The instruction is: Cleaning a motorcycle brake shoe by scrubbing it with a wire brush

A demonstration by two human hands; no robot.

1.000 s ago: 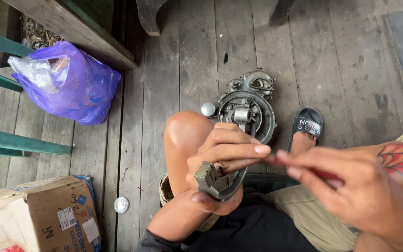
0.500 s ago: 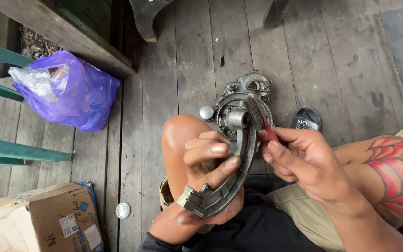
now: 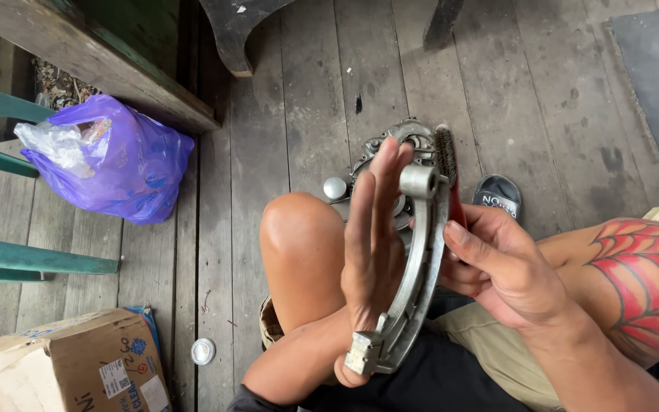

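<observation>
My left hand (image 3: pixel 371 244) is flat with its fingers straight, pressed against the side of a curved grey metal brake shoe (image 3: pixel 413 275) that stands on edge above my lap. My right hand (image 3: pixel 497 263) grips a red-handled wire brush (image 3: pixel 446 164), its bristles against the shoe's outer face near the top. A round metal brake plate (image 3: pixel 390 145) lies on the floorboards behind the hands, mostly hidden by them. My bare left knee (image 3: pixel 299 229) is just left of the shoe.
A purple plastic bag (image 3: pixel 112 164) lies at the left by green chair legs (image 3: pixel 32 263). A cardboard box (image 3: pixel 62 366) sits at the lower left, a small round cap (image 3: pixel 203 351) beside it. A dark sandal (image 3: pixel 499 194) and a small metal knob (image 3: pixel 335 188) rest on the boards.
My left hand has opened flat and turned the brake shoe upright on edge. My right hand has brought the brush against the shoe's outer face.
</observation>
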